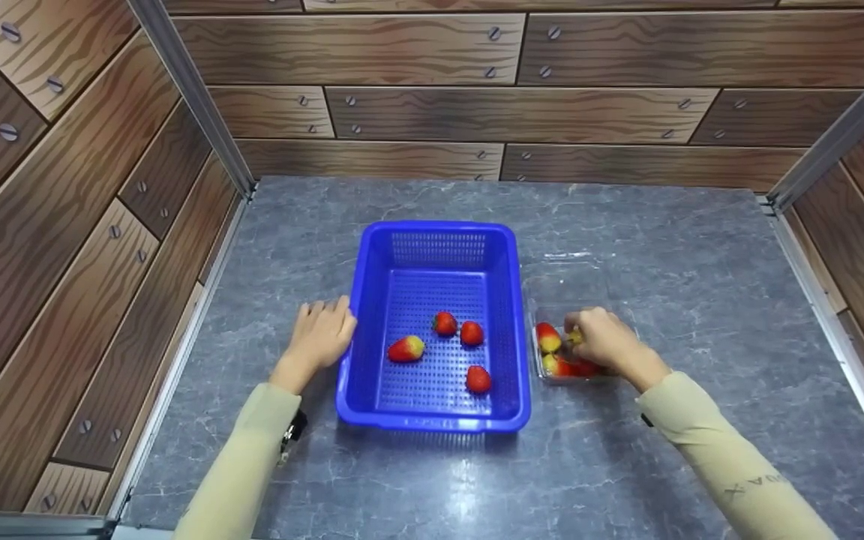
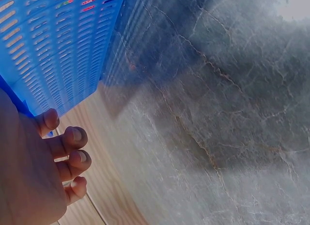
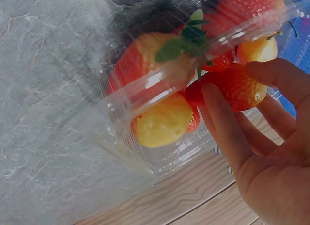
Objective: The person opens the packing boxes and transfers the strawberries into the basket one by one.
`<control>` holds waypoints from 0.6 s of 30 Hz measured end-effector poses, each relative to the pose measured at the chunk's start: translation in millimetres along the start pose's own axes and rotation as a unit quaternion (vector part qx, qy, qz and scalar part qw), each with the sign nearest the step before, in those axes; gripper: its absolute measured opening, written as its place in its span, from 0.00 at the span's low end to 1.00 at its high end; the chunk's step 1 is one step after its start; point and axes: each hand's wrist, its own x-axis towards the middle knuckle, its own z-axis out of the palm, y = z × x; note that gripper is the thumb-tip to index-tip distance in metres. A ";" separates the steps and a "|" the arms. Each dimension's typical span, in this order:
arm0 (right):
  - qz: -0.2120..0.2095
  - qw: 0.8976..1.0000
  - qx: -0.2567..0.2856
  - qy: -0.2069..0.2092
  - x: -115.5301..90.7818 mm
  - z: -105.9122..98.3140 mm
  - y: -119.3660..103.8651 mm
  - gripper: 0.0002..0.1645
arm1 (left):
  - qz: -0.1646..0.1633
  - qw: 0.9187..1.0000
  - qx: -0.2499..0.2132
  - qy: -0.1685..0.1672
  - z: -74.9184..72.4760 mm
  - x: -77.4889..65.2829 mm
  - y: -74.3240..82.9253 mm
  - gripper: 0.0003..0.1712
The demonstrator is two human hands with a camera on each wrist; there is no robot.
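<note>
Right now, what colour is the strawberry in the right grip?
Red and yellow strawberry, clearest in the right wrist view.

I have room over the far floor of the blue basket, though its raised walls bar a low sideways pass. The left hand blocks part of its left rim; strawberries and the right hand crowd the clear box.
</note>
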 end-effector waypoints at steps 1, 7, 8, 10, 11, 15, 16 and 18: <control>0.001 1.000 0.002 -0.002 0.1 -1.3 -0.9 0.16 | 0.001 1.000 0.000 0.001 -0.2 -0.2 0.1 0.17; -0.004 1.000 0.003 0.000 1.1 -9.8 -7.1 0.16 | 0.004 1.000 -0.003 0.000 -0.5 -0.7 -0.6 0.18; -0.007 1.000 0.001 0.003 1.5 -11.6 -8.3 0.16 | 0.004 1.000 -0.003 -0.001 -0.5 -0.5 -0.9 0.18; -0.012 1.000 0.001 0.007 1.9 -15.5 -11.3 0.15 | 0.002 1.000 -0.002 -0.004 -0.5 -0.2 -1.2 0.17; -0.014 1.000 -0.001 0.008 2.2 -17.6 -12.9 0.15 | 0.001 1.000 -0.002 -0.004 -0.5 -0.1 -1.3 0.17; -0.014 1.000 -0.010 0.011 3.9 -26.6 -18.4 0.16 | -0.001 1.000 0.000 -0.005 -0.2 -0.2 -1.1 0.18; -0.012 1.000 -0.013 0.010 4.4 -28.9 -19.3 0.16 | 0.000 1.000 0.001 -0.004 -0.2 -0.3 -0.8 0.18; -0.010 1.000 -0.016 0.013 5.5 -33.6 -21.5 0.17 | 0.003 1.000 0.005 0.001 -0.4 -0.6 -0.3 0.17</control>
